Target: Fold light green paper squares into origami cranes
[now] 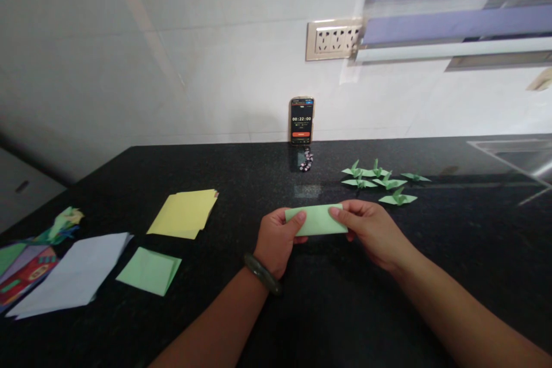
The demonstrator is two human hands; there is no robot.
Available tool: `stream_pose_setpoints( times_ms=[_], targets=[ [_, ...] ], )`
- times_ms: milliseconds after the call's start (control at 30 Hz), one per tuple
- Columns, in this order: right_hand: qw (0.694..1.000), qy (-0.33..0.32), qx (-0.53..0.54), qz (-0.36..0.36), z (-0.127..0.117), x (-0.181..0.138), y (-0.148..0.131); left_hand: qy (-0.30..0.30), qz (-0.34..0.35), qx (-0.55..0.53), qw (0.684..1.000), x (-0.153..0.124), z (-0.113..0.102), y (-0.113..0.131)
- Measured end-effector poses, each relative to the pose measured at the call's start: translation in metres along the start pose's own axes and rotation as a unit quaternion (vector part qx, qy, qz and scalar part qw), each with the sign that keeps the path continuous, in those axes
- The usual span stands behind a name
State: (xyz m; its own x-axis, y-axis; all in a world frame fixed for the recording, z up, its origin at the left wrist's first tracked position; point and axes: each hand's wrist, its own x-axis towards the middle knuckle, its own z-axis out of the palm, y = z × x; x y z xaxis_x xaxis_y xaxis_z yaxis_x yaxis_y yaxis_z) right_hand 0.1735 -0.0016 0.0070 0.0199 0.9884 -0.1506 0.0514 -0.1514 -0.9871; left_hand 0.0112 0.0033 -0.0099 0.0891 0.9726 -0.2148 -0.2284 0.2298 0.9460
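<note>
A light green sheet of paper (pixel 318 219), folded into a long rectangle, is held just above the black countertop (pixel 328 305). My left hand (pixel 276 240) pinches its left end with thumb on top. My right hand (pixel 370 230) pinches its right end the same way. A dark bangle sits on my left wrist. Several finished green paper cranes (pixel 379 181) lie just beyond my right hand.
Stacks of yellow paper (pixel 184 214), green paper (pixel 149 270) and pale blue paper (pixel 73 273) lie at the left, with a coloured packet (pixel 23 273) at the edge. A phone (pixel 301 120) showing a timer leans on the wall, beads (pixel 306 160) before it. A sink (pixel 517 155) is far right.
</note>
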Motion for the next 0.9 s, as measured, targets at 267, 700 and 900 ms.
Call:
stream_pose_setpoints(
  times_ms=[267, 700, 900],
  targets=[
    [1.000, -0.002, 0.005, 0.011, -0.0004, 0.0018, 0.0018, 0.017, -0.016, 0.003, 1.000, -0.0003, 0.0023, 0.0018],
    [0.999, -0.017, 0.007, 0.040, -0.0030, 0.0068, 0.0064, 0.034, -0.013, 0.035, 0.999, 0.0015, -0.0004, 0.0010],
    [0.998, -0.022, -0.051, 0.002, -0.0041, 0.0072, 0.0061, 0.026, -0.014, 0.039, 0.999, 0.0010, -0.0002, 0.0023]
  ],
)
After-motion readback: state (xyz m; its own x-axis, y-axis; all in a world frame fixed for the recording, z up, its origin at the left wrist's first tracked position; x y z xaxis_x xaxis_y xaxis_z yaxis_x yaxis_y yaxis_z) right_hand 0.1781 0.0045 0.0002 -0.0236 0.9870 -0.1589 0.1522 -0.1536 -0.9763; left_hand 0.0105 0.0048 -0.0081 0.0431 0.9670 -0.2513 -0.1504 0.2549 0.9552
